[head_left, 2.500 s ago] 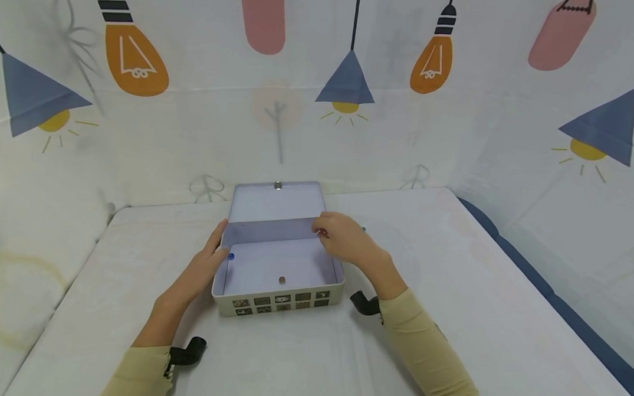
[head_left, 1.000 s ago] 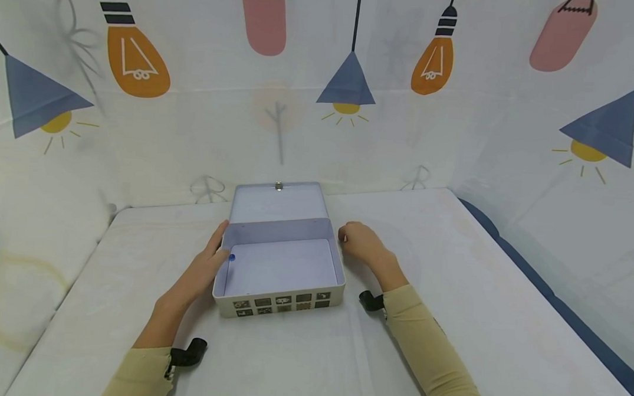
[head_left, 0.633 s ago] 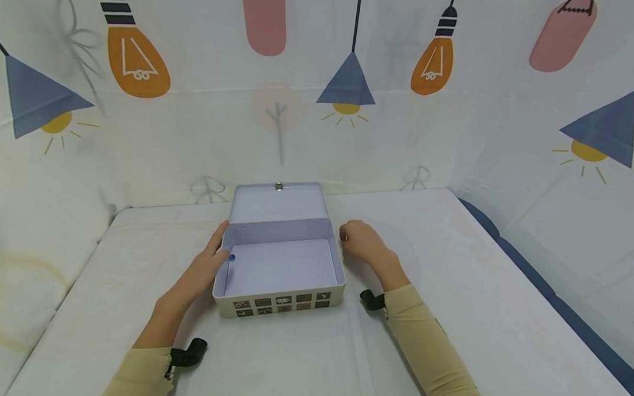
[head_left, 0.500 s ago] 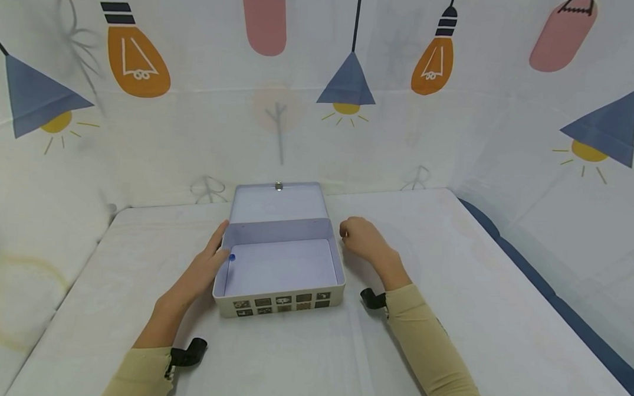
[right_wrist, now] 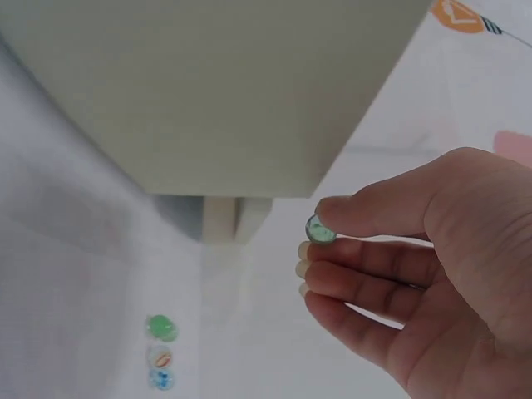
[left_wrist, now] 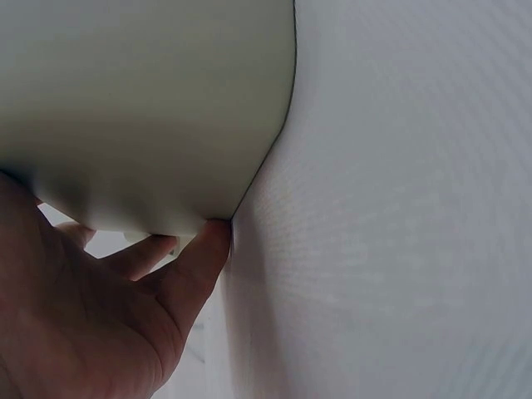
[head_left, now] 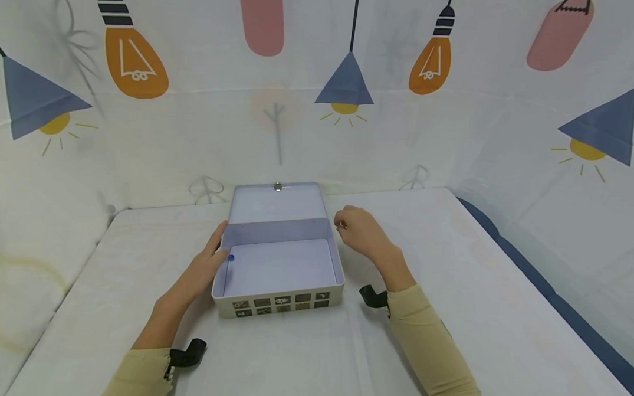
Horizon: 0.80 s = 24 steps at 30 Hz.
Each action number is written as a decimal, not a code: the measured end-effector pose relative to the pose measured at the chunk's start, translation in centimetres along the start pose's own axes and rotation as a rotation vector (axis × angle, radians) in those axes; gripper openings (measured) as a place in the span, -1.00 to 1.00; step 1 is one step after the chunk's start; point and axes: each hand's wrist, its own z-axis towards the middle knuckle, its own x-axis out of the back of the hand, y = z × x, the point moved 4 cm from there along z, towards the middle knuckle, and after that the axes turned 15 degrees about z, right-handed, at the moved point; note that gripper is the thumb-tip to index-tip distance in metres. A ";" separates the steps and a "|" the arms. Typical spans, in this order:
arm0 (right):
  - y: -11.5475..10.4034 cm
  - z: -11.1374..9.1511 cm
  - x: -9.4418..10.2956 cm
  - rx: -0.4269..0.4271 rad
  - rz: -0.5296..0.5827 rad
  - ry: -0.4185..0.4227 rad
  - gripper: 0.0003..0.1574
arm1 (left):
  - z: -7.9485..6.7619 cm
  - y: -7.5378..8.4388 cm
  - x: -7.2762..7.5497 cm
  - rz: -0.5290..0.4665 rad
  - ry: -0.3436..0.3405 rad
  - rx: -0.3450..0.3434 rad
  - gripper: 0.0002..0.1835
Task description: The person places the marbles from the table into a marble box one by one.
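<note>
A pale metal box [head_left: 277, 308] with small dark pictures along its front stands with its hinged lid [head_left: 279, 203] raised. My left hand [head_left: 203, 270] grips the box's left side wall; in the left wrist view its fingertips [left_wrist: 214, 241] touch the edge of that wall. Beside the box's far right corner, above the table, my right hand [head_left: 365, 232] pinches a clear green glass marble [right_wrist: 321, 229] between thumb and fingertips. A small round blue thing [head_left: 231, 257], perhaps a marble, lies inside the box by the left wall, close to the left thumb.
The right wrist view shows a green marble [right_wrist: 162, 327], an orange-swirled marble [right_wrist: 160, 357] and a blue one [right_wrist: 161, 379] in a row on the white-covered table [head_left: 299, 362]. A printed cloth [head_left: 219, 129] hangs behind the table.
From over the box's far right corner, my right hand moved out beside the right wall, then rose slightly. A small brown thing near the box's front vanished from view. The left hand stayed put.
</note>
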 end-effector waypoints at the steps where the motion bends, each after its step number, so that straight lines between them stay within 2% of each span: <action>1: -0.2 0.0 0.1 0.006 0.002 0.004 -0.81 | 0.0 0.0 0.0 0.000 0.000 0.001 -0.27; 14: -3.1 -0.5 0.4 0.072 0.062 -0.014 -0.84 | 0.0 -0.1 -0.1 -0.001 0.002 -0.008 -0.26; 24: -5.4 -0.8 -1.7 0.161 0.047 -0.102 -0.85 | 0.0 -0.2 -0.1 -0.005 -0.005 -0.005 -0.27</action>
